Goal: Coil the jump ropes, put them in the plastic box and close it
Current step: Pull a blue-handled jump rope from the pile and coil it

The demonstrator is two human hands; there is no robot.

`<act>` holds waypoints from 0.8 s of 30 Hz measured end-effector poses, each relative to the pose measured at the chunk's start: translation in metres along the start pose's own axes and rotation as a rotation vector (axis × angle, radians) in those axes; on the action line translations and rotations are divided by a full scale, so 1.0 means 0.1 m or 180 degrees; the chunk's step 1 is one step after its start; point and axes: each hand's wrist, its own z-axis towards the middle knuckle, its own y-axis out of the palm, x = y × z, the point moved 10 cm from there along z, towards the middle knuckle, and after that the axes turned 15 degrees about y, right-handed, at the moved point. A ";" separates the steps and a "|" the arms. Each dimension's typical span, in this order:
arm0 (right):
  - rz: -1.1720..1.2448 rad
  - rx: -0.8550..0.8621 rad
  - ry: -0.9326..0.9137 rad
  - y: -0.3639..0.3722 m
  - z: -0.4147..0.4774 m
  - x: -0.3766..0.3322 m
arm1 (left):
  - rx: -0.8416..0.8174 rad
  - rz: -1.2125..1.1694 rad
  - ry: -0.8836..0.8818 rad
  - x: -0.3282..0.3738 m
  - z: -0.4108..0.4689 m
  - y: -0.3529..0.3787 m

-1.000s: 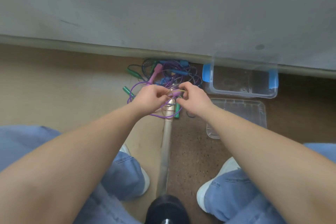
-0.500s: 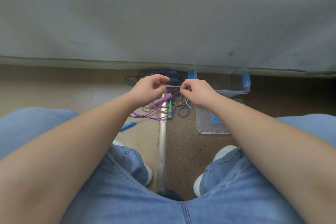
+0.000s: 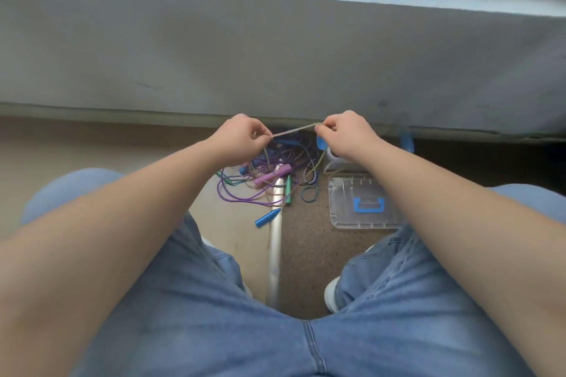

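A tangle of jump ropes (image 3: 275,162) lies on the floor by the grey wall, with purple cord, a pink handle (image 3: 272,176), green handles and a blue handle (image 3: 268,218). My left hand (image 3: 239,139) and my right hand (image 3: 344,135) each pinch a pale rope (image 3: 295,129), stretched taut between them above the pile. Its ends hang down into the tangle. The clear plastic box (image 3: 332,159) with blue clips is mostly hidden behind my right wrist. Its clear lid (image 3: 346,205) with a blue handle lies flat on the floor nearer me.
A grey wall (image 3: 275,55) rises just behind the pile. A metal floor strip (image 3: 275,254) runs between beige flooring on the left and speckled brown flooring on the right. My jeans-clad knees and white shoes fill the foreground.
Both hands have risen and moved apart, pulling a pale rope tight between them. The camera has drawn back and up, so the box now sits behind my right wrist.
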 end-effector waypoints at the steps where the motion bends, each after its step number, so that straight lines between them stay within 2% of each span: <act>1: 0.0098 0.0014 -0.0013 -0.03 -0.01 0.01 | 0.0051 0.0055 0.0017 0.03 0.02 -0.02; 4: 0.0256 -0.0041 -0.0067 -0.15 -0.07 0.03 | 0.0336 -0.0058 -0.0146 0.11 0.05 -0.13; 7: 0.0481 -0.0108 -0.0095 -0.33 -0.10 0.04 | 0.0405 -0.0331 -0.0235 0.22 0.08 -0.16; 11: 0.1077 -0.0232 -0.0052 -0.45 -0.02 0.08 | 0.0534 -0.0108 -0.0138 0.32 0.09 -0.30; 15: 0.1099 -0.0326 -0.0005 -0.39 0.01 0.07 | 0.0739 -0.0235 -0.0222 0.20 0.06 -0.36; 24: 0.1192 -0.0318 0.0420 -0.13 0.25 0.08 | 0.0652 -0.0727 -0.0551 -0.18 0.26 -0.20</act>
